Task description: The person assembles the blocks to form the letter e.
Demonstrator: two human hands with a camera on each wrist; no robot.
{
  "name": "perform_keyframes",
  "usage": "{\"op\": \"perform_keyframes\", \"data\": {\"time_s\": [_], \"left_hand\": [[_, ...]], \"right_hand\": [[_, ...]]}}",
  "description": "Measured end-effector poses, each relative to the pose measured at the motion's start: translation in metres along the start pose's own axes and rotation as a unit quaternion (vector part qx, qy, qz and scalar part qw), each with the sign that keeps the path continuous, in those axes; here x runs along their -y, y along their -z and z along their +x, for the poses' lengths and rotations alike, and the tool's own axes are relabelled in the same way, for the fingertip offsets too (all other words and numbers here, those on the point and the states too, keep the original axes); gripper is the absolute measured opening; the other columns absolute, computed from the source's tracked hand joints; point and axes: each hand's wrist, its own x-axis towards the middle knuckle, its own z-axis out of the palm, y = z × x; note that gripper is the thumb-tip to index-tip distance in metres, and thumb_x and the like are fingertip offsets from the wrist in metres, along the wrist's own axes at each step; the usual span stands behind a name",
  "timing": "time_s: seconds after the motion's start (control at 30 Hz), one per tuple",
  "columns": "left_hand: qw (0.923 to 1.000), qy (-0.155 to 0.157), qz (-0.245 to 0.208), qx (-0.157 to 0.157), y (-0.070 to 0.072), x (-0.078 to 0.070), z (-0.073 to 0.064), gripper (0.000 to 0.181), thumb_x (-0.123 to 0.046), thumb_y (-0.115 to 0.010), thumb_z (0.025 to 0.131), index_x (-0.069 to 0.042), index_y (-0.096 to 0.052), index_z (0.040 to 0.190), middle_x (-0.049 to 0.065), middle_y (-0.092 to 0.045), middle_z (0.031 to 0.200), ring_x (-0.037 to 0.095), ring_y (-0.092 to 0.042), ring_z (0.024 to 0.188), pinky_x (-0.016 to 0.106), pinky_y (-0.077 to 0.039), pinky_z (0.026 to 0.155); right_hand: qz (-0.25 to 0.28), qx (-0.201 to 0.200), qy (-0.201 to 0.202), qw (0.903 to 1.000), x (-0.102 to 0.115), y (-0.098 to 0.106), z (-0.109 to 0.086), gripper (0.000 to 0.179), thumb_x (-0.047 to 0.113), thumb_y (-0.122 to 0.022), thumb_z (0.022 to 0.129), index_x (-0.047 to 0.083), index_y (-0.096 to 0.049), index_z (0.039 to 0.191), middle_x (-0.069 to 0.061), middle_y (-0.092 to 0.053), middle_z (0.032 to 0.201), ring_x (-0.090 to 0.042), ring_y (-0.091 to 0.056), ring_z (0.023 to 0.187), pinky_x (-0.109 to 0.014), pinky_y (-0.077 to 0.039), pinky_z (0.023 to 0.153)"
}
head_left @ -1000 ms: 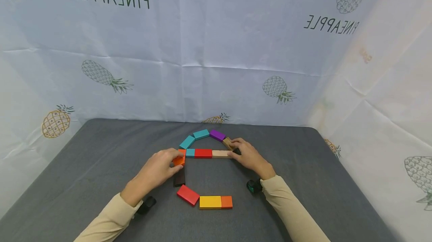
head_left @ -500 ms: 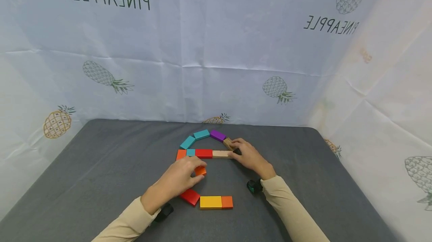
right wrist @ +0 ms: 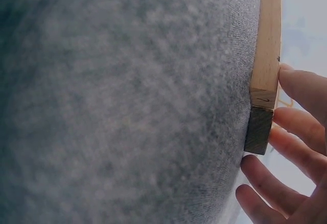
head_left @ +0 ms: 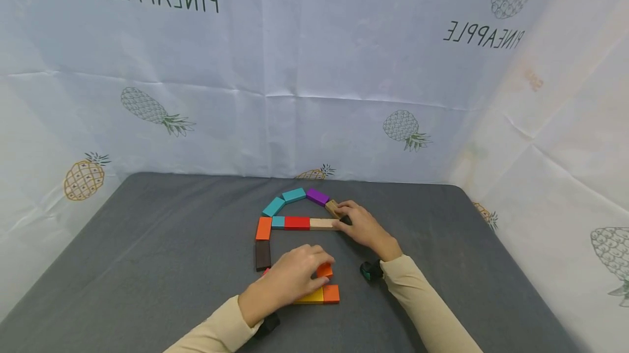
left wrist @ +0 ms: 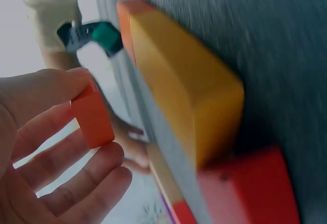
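My left hand pinches a small orange block between thumb and fingers, above the row with the yellow block and another orange block. In the left wrist view a red block lies at the yellow one's near end; my hand mostly hides it in the head view. My right hand curls round a dark block at the end of a pale wooden block. Its thumb lies at the wooden block, its other fingers along the dark one.
Blocks lie in a curve on the grey cloth: turquoise, purple and tan at the back. An orange block and a dark brown block stand left of the straight row with the red block.
My left hand has moved right and toward me with the orange block, from over the left orange block to above the yellow and orange row. My right hand has stayed in place.
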Motion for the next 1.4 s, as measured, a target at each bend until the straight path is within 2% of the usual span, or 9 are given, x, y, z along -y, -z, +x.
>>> {"op": "perform_keyframes", "data": {"time_s": [0.2, 0.43, 0.8, 1.07, 1.4], "left_hand": [[0.9995, -0.026, 0.012, 0.015, -0.013, -0.014, 0.005, 0.026, -0.024, -0.076, 0.088, -0.018, -0.073, 0.113, -0.007, -0.068, 0.104, 0.003, -0.056, 0.084, 0.016, -0.050, 0.071], [0.9979, -0.051, 0.011, 0.037, -0.026, -0.025, 0.011, 0.028, -0.024, -0.078, 0.087, -0.020, -0.072, 0.115, -0.010, -0.068, 0.103, -0.001, -0.056, 0.084, 0.013, -0.049, 0.070], [0.9962, -0.069, 0.029, 0.045, -0.034, -0.032, 0.017, 0.021, -0.024, -0.078, 0.087, -0.024, -0.074, 0.107, -0.012, -0.066, 0.096, -0.002, -0.053, 0.078, 0.012, -0.046, 0.067], [0.9957, -0.061, 0.031, 0.063, -0.039, -0.035, 0.021, 0.023, -0.026, -0.079, 0.086, -0.026, -0.074, 0.108, -0.013, -0.068, 0.098, -0.002, -0.056, 0.081, 0.014, -0.050, 0.072], [0.9961, -0.028, 0.045, 0.071, -0.040, -0.032, 0.021, 0.026, -0.026, -0.082, 0.083, -0.027, -0.074, 0.108, -0.013, -0.068, 0.095, -0.001, -0.055, 0.078, 0.017, -0.048, 0.067]], "right_hand": [[0.000, -0.002, 0.004, 1.0000, -0.001, 0.000, 0.000, 0.045, 0.030, -0.067, 0.096, 0.000, -0.063, 0.130, -0.016, -0.056, 0.137, -0.033, -0.057, 0.124, -0.051, -0.047, 0.104], [0.004, 0.000, 0.004, 1.0000, 0.000, 0.000, 0.000, 0.046, 0.031, -0.067, 0.096, 0.001, -0.063, 0.130, -0.015, -0.055, 0.138, -0.033, -0.056, 0.126, -0.051, -0.046, 0.106], [0.001, -0.004, 0.013, 0.9999, -0.003, 0.000, 0.000, 0.044, 0.030, -0.067, 0.096, 0.001, -0.063, 0.129, -0.015, -0.056, 0.137, -0.032, -0.057, 0.124, -0.050, -0.047, 0.104], [0.000, -0.002, 0.010, 0.9999, -0.003, 0.000, 0.001, 0.044, 0.031, -0.067, 0.096, 0.002, -0.064, 0.129, -0.015, -0.056, 0.138, -0.032, -0.056, 0.126, -0.051, -0.046, 0.105], [0.009, -0.001, 0.015, 0.9998, -0.004, 0.000, -0.001, 0.044, 0.030, -0.066, 0.097, 0.003, -0.062, 0.131, -0.014, -0.054, 0.140, -0.034, -0.054, 0.128, -0.052, -0.046, 0.104]]}}
